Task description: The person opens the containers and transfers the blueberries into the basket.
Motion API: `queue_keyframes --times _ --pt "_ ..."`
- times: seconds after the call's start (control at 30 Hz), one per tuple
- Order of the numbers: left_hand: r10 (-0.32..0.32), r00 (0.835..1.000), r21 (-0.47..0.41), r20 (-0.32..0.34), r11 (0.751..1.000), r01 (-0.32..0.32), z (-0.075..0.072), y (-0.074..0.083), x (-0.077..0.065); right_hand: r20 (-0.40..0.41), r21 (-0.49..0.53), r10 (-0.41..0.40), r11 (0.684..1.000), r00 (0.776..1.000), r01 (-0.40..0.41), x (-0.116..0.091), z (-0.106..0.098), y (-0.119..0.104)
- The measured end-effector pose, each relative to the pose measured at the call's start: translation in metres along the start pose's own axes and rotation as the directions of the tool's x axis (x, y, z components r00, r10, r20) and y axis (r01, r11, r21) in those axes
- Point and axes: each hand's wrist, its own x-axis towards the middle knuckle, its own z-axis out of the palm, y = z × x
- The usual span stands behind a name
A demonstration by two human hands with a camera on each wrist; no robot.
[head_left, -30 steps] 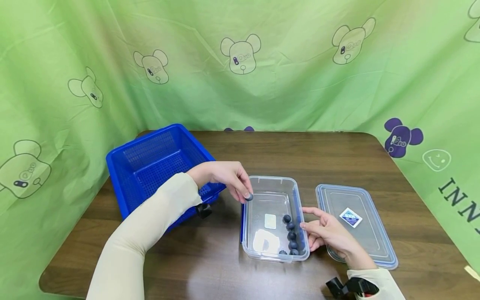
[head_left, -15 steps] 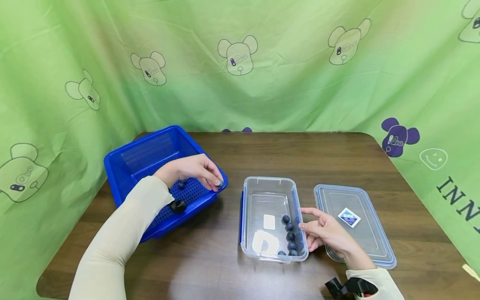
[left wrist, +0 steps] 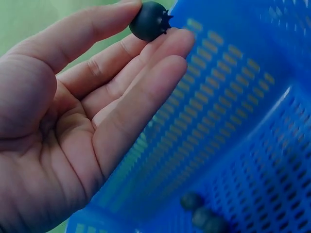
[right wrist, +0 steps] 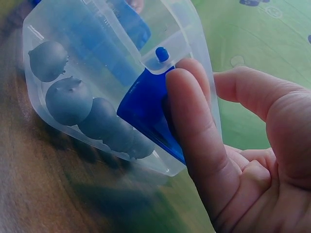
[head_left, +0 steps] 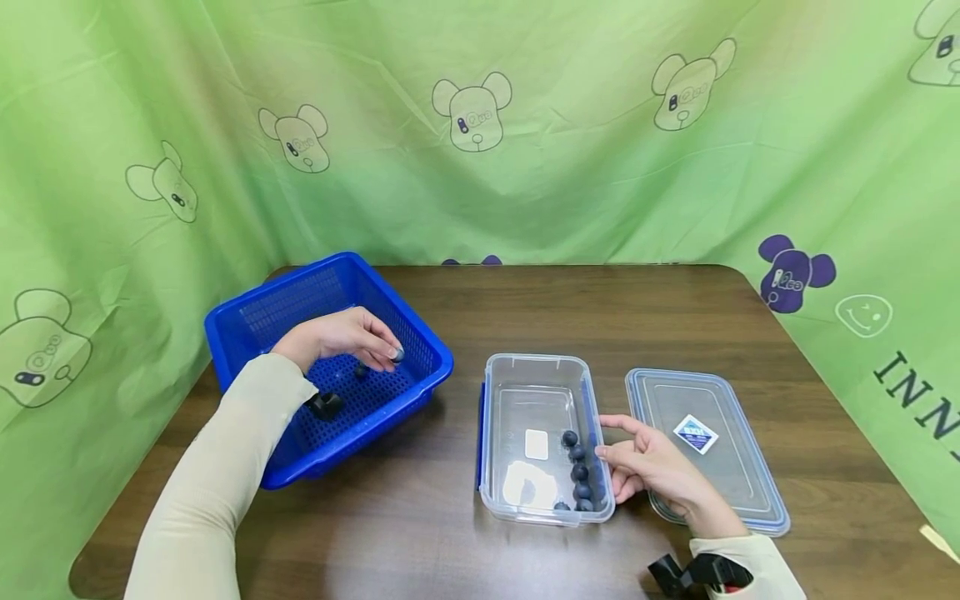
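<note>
Over the blue perforated basket [head_left: 375, 432], my left hand [head_left: 341, 335] pinches a blueberry [left wrist: 149, 21] between thumb and fingertips. Several more dark blueberries [left wrist: 209, 218] lie on the basket floor, partly hidden by the hand in the head view. To the right stands an uncovered clear plastic food container [head_left: 525, 408]. Several blueberries [head_left: 579, 472] sit inside it, mostly lined up along its right wall. My right hand [head_left: 656, 467] grips that wall by the blue latch [right wrist: 150, 111], thumb and fingers against the side.
The container's clear lid [head_left: 727, 479], with a blue-edged rim and a diamond label, lies flat on the wooden table [head_left: 525, 308] to the right. A green printed curtain [head_left: 570, 200] surrounds the table at the back and sides.
My left hand has moved left from the container's left rim to above the basket, still pinching the blueberry. The right hand keeps its grip on the container.
</note>
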Motion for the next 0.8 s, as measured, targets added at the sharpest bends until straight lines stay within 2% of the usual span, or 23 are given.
queue_keyframes --times 0.33,0.47,0.6,0.8 --pt "-0.07 0.997 0.005 -0.045 0.998 0.07 -0.019 -0.023 -0.004 0.0 -0.007 -0.003 1.0 1.0 0.003 0.0 0.0 0.002" --pt "-0.128 0.991 -0.01 -0.04 0.992 0.128 -0.022 -0.031 -0.003 -0.003 -0.011 -0.004 1.0 1.0 0.004 0.001 0.0 0.002" --pt "-0.197 0.98 0.018 -0.021 0.98 0.198 -0.022 -0.037 0.0 -0.004 -0.01 -0.004 1.0 1.0 0.004 0.001 0.0 0.002" --pt "-0.294 0.956 0.126 -0.007 0.948 0.293 -0.018 -0.04 0.005 0.003 -0.003 -0.005 1.0 1.0 0.005 0.0 0.001 0.002"
